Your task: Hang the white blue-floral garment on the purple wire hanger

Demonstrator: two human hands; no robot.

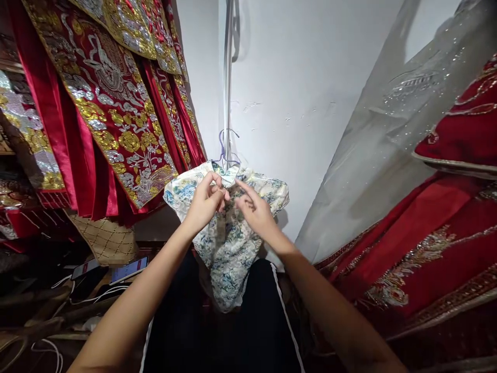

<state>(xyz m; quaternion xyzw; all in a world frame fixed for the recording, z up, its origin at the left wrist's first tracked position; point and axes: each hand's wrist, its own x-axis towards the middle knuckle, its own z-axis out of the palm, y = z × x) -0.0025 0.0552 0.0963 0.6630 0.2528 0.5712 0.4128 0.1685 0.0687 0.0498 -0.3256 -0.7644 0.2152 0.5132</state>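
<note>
Because the flowered dress (pixel 229 243) looks like thin, puckered cloth, it should be light and soft in the hand, folding easily and giving little slip, though a hard pull could crease or snag its textured surface. It is on a thin purple hanger (pixel 222 150), in front of the upright pole (pixel 228 67) and the pale wall (pixel 287 109), its lower part tapering down between the person's dark-trousered knees (pixel 260 311). The left hand (pixel 212 197) is at the front of the neck, thumb and fingers drawn close together; the fingers hide whether a bit of cloth or some small thing is pinched between them. The right hand (pixel 252 204) is half open just beside it, forefinger stretched towards the collar (pixel 229 180) and the other fingers loosely curled, with no clear hold on anything. The collar's edge is probably the firmest part of the cloth, so a light fingertip pinch there would suit fine handling, while the body will likely sway and sag if only one spot is held. For lifting the whole piece, the hanger's neck seems the best grip, since the shoulders would then share the weight and keep their shape.
</note>
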